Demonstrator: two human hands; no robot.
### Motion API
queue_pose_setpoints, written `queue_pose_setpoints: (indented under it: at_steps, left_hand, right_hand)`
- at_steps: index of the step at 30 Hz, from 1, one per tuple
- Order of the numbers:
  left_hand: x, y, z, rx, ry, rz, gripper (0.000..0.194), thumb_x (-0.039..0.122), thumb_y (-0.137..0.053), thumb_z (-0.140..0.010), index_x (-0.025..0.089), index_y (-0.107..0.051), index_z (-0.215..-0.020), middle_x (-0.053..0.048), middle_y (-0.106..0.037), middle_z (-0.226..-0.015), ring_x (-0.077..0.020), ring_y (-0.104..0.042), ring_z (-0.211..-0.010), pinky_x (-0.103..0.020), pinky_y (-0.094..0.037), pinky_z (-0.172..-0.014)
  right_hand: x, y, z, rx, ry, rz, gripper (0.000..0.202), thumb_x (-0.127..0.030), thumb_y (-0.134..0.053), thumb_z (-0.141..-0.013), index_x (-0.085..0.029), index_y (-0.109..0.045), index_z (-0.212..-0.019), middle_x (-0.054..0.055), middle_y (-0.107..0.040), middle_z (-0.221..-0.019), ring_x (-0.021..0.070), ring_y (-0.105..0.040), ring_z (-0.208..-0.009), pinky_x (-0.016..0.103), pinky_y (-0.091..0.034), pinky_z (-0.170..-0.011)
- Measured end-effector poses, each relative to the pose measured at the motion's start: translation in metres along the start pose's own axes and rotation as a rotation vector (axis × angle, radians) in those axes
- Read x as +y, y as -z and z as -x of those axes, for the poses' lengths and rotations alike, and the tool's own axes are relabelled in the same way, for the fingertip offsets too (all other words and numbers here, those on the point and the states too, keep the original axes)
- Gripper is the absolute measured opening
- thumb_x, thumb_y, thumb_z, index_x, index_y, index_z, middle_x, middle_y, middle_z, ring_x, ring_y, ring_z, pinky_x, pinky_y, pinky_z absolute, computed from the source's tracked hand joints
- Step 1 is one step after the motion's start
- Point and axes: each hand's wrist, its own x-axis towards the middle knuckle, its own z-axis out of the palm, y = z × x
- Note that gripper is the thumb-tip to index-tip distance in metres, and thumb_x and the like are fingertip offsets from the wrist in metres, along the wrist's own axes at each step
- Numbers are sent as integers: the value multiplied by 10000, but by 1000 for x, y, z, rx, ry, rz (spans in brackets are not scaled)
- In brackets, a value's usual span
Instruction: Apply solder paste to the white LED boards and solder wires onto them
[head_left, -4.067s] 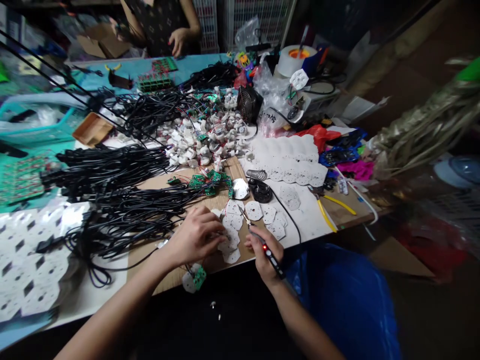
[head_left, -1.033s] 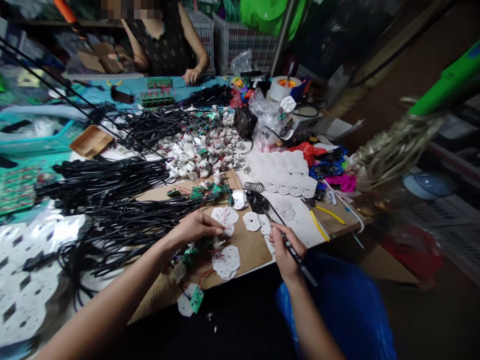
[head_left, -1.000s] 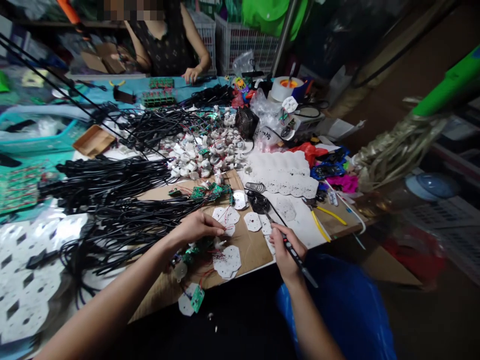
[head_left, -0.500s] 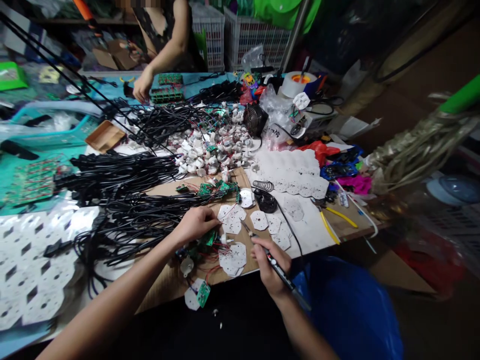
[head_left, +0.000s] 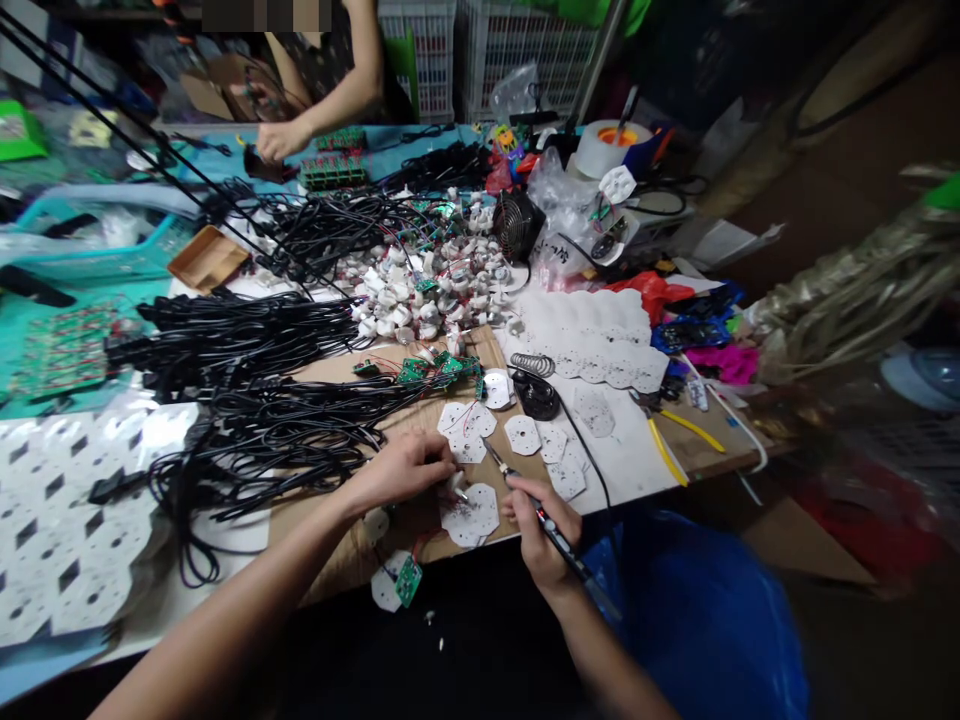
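My right hand [head_left: 546,540] is closed around a soldering iron [head_left: 576,566] like a pen. The iron's tip points up and left, beside a group of white perforated plates [head_left: 466,430]. My left hand [head_left: 409,465] is closed, thumb and fingers together, above the cardboard; what they pinch is hidden. Just below its fingertips is a small white part [head_left: 457,487] with a metal pin, over another white plate [head_left: 471,518]. Near the table's front edge lie a small green circuit board [head_left: 408,580] and a round plate with wires.
Bundles of black cables [head_left: 262,410] fill the left side. Behind lies a heap of small white parts [head_left: 420,290]. A coiled iron stand [head_left: 532,366], yellow-handled pliers [head_left: 675,435] and a blue bin [head_left: 705,620] are to the right. Across the table a co-worker's hand [head_left: 277,142] handles something dark.
My left hand has shifted slightly right and down, now covering the circuit board and wires beside it. The iron stays nearly in place. The co-worker's hand has moved up and left.
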Motion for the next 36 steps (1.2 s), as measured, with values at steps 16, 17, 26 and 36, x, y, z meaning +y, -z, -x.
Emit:
queue_pose_setpoints:
  at_steps: [16,17,26,36]
  left_hand:
    - [4,-13,-14,407,289,-178,211,372,-619,-780,215,-745,-717,-12,-722,-664,-186,-648,-662,-282,-396,-620]
    - [4,-13,-14,413,301,-195,206,368,-621,-775,216,-743,-712,-14,-718,-655,-189,-648,-665,-282,-390,-615]
    - [10,-17,-13,459,356,-223,256,411,-595,-792,214,-723,-689,-22,-703,-652,-195,-645,-688,-281,-366,-601]
    - [15,-19,-16,464,432,-266,235,408,-599,-778,223,-700,-676,-29,-709,-679,-197,-641,-702,-286,-371,-609]
  right_hand:
    - [4,-4,-1,-35,34,-7,187,-268,-564,-958,-219,-727,-1035,26,-763,-782,160,-739,-632,246,-619,-586]
    - [4,-4,-1,-33,32,-9,183,-269,-568,-957,-222,-729,-1031,24,-763,-778,159,-739,-631,243,-617,-586]
    - [2,-5,-8,-112,-22,-41,188,-276,-575,-955,-211,-739,-1018,24,-758,-736,155,-738,-617,226,-603,-566]
    - [6,-9,-12,-170,-56,-100,182,-283,-588,-951,-208,-731,-1035,19,-747,-716,151,-733,-611,223,-596,-554]
